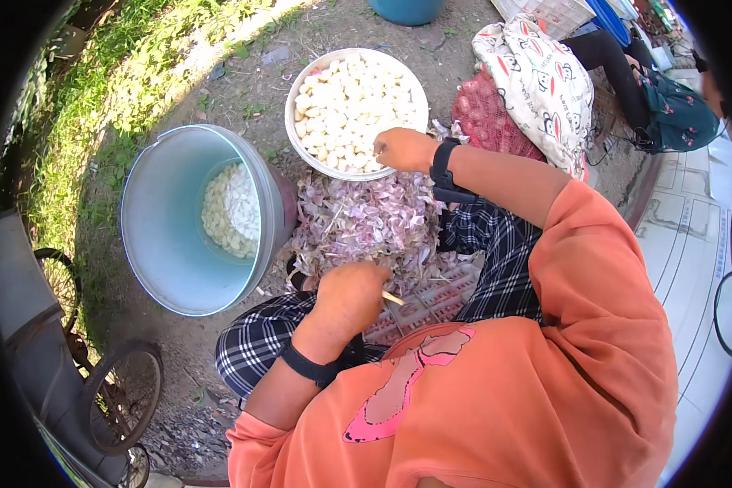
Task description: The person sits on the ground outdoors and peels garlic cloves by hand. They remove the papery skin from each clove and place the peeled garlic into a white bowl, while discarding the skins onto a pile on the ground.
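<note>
My right hand [406, 150] is over the near right edge of a white tub [291, 135] heaped with peeled garlic cloves [357, 104]. Its fingers curl down at the cloves; whether one is between them is hidden. Closer to my body, my left hand [351, 300] is closed around a thin pale stick-like piece [393, 298], whose end pokes out; I cannot tell if it is a garlic stem or a handle. Between the hands lies a pile of purplish-white garlic skins [372, 226]. A large bucket [165, 213] at the left holds water and more peeled cloves [232, 213].
A red mesh sack of garlic bulbs [491, 116] stands at the right, partly under a printed white cloth [546, 85]. Beyond are a blue tub [406, 9] and a plastic crate [546, 15]. Another person [671, 110] sits at the far right. Bicycle wheels [125, 396] stand at lower left.
</note>
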